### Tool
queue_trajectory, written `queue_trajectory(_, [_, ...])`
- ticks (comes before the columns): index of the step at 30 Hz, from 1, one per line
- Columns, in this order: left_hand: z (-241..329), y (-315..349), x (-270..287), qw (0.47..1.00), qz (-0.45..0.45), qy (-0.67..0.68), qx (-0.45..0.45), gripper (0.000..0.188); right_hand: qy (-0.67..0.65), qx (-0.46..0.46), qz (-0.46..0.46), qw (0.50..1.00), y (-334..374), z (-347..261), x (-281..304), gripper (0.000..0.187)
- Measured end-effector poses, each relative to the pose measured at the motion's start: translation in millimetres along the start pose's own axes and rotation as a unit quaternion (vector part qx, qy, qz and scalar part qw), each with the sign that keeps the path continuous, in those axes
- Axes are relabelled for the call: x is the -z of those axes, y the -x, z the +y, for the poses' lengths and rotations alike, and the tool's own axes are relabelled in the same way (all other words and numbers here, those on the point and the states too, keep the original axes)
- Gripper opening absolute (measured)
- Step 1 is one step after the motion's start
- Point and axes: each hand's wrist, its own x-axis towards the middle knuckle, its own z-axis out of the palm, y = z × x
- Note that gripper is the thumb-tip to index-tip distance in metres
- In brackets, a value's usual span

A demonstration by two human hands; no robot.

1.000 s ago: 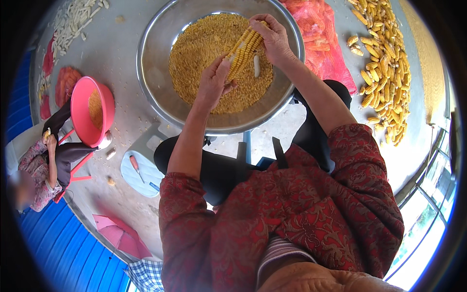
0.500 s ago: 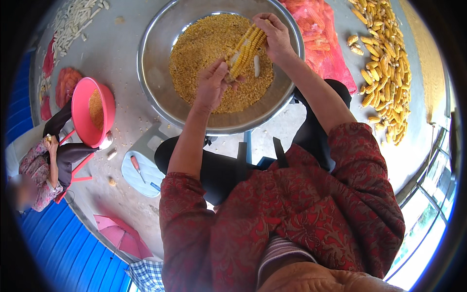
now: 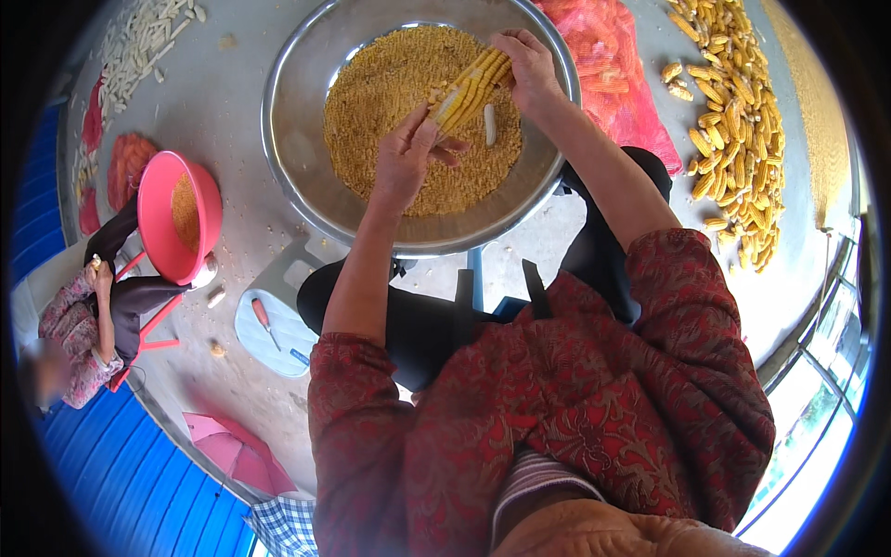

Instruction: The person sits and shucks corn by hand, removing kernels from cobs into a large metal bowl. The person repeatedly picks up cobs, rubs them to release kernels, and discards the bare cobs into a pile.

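Observation:
Between my two hands I hold an ear of corn [image 3: 471, 91], tilted so that its upper end points away to the right. Pale strips show along its left side, where kernels are gone. My left hand [image 3: 408, 153] grips the lower end, some fingers stretched beneath it. Around the upper end my right hand [image 3: 531, 70] is closed. Below the ear stands a wide steel basin [image 3: 316, 200] with loose yellow kernels [image 3: 371, 121] in it. A bare white cob [image 3: 490, 125] lies on the kernels, beneath the ear.
Red mesh sacks [image 3: 617, 84] lie right of the basin, before a heap of corn ears [image 3: 738, 139]. Stripped cobs [image 3: 139, 46] lie far left. A seated person [image 3: 83, 306] works beside a pink basin [image 3: 156, 218]. A screwdriver [image 3: 262, 316] rests on a pale stool [image 3: 278, 339].
The ear has turned slightly in my hands and lies a little flatter. My right hand has moved slightly right, and the fingers of my left hand have spread a little.

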Motion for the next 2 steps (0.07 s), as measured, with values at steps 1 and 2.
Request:
queue_trajectory(1, [-2.4,0.6,1.4,1.000,0.006,0.016,0.023,0.047,0.007,-0.006,-0.009,1.000,1.7,-1.4,-1.8,0.017])
queue_trajectory(2, [-3.8,1.0,2.0,0.998,0.011,0.033,0.047,0.048,0.014,-0.011,-0.017,1.000,4.7,-3.3,-2.3,0.018])
